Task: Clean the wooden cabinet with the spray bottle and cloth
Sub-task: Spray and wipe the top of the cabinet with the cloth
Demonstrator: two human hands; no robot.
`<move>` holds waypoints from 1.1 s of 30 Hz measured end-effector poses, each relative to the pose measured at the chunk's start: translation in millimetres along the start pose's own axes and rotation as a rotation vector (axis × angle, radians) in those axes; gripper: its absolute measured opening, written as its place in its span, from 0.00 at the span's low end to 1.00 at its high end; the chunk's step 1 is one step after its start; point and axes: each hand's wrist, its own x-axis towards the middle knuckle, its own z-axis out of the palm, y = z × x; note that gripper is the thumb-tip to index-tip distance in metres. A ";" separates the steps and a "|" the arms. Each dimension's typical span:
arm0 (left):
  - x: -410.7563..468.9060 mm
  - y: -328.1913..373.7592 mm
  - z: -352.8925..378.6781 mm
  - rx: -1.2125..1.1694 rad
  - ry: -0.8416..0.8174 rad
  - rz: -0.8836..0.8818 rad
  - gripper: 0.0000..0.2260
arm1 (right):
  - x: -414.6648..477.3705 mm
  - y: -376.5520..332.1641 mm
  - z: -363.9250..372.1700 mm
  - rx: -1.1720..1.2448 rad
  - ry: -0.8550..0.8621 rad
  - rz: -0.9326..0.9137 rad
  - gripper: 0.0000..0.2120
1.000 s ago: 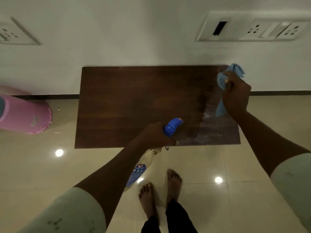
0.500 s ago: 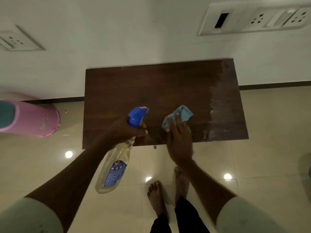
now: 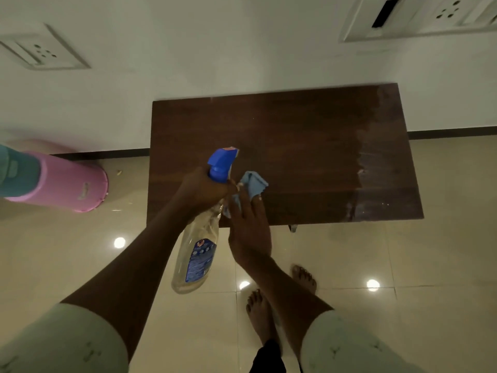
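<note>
Blue cloth [image 3: 252, 184] on cabinet [image 3: 309, 146], spray bottle [image 3: 200, 238] tilted

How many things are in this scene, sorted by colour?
Blue: 1, the cloth under the right hand.
Clear with blue top: 1, the spray bottle in the left hand.
Brown: 1, the wooden cabinet.
Pink: 1, the bin.
White: 2 wall socket plates.
Total: 6.
</note>
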 end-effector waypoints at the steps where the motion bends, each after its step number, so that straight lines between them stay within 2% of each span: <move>1: 0.3 0.9 2.8 0.019 0.003 0.009 0.05 | 0.6 -2.9 3.3 0.020 -0.024 -0.042 0.36; 3: -0.4 2.3 8.3 0.015 -0.010 0.019 0.06 | 1.0 14.1 -3.8 -0.033 -0.067 -0.141 0.36; 5: -3.5 3.1 11.4 -0.047 -0.048 0.000 0.06 | -8.0 55.2 -27.7 -0.121 -0.088 -0.137 0.35; 8: -6.5 0.9 17.1 -0.086 -0.069 -0.061 0.08 | -27.0 136.5 -81.3 -0.188 0.016 0.077 0.33; 11: -8.0 3.6 29.2 -0.086 -0.109 -0.111 0.12 | -28.7 157.4 -108.4 -0.186 0.092 0.229 0.32; 13: -8.0 6.7 41.8 -0.074 -0.127 -0.103 0.11 | -23.9 133.7 -95.5 -0.146 0.106 0.173 0.33; 16: -5.6 13.6 64.0 -0.056 -0.144 -0.079 0.10 | -23.0 103.1 -68.1 -0.079 -0.010 -0.033 0.34; 19: 2.7 28.5 83.0 -0.063 -0.186 -0.089 0.08 | -25.0 133.2 -83.1 -0.119 -0.081 -0.137 0.34; 20: 5.9 33.1 89.3 -0.083 -0.208 -0.100 0.08 | -28.1 151.2 -95.4 -0.141 -0.067 -0.111 0.32; 24: 13.3 56.3 112.2 -0.125 -0.233 -0.113 0.10 | -43.1 236.5 -150.2 -0.207 0.092 0.190 0.30; 26: 15.4 61.6 117.7 -0.152 -0.219 -0.099 0.12 | -35.6 250.1 -158.7 -0.187 0.164 0.335 0.27; 28: 19.6 69.7 127.5 -0.160 -0.213 -0.090 0.12 | -21.8 235.4 -148.5 -0.160 0.247 0.511 0.25; 29: 21.7 75.6 132.7 -0.153 -0.215 -0.086 0.11 | -15.6 222.8 -140.3 -0.132 0.254 0.492 0.24; 30: 22.5 79.8 137.0 -0.142 -0.216 -0.083 0.11 | -10.9 208.1 -129.5 -0.110 0.238 0.394 0.24; 33: 27.7 91.0 145.7 -0.119 -0.179 -0.068 0.10 | 1.8 178.4 -104.1 -0.092 0.041 0.088 0.30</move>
